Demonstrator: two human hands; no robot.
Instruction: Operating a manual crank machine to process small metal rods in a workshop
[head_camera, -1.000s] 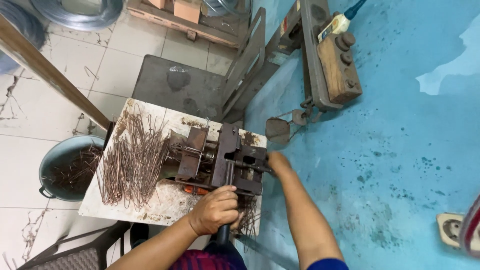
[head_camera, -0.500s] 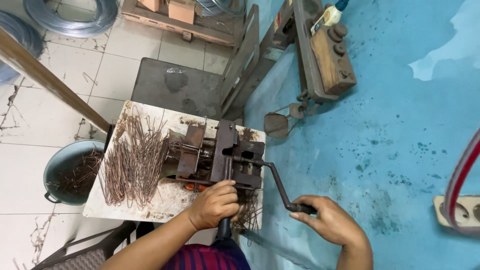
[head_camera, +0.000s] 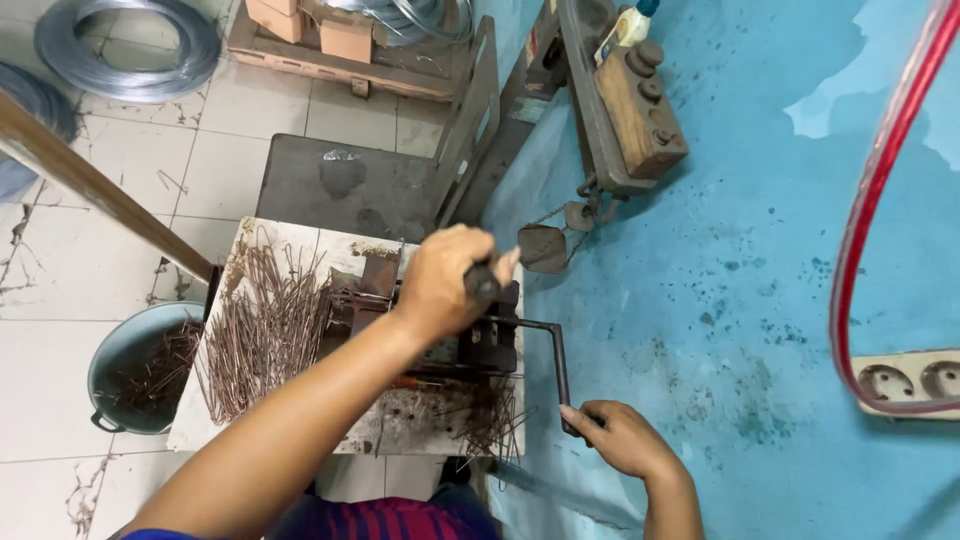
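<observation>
Both grips are closed: my left hand (head_camera: 440, 282) wraps the dark lever (head_camera: 482, 282) above the bending jig (head_camera: 440, 330) on the worktop (head_camera: 300, 440); my right hand (head_camera: 620, 438) clasps the crank handle (head_camera: 556, 360). I'd judge steady, even crank pressure best.
</observation>
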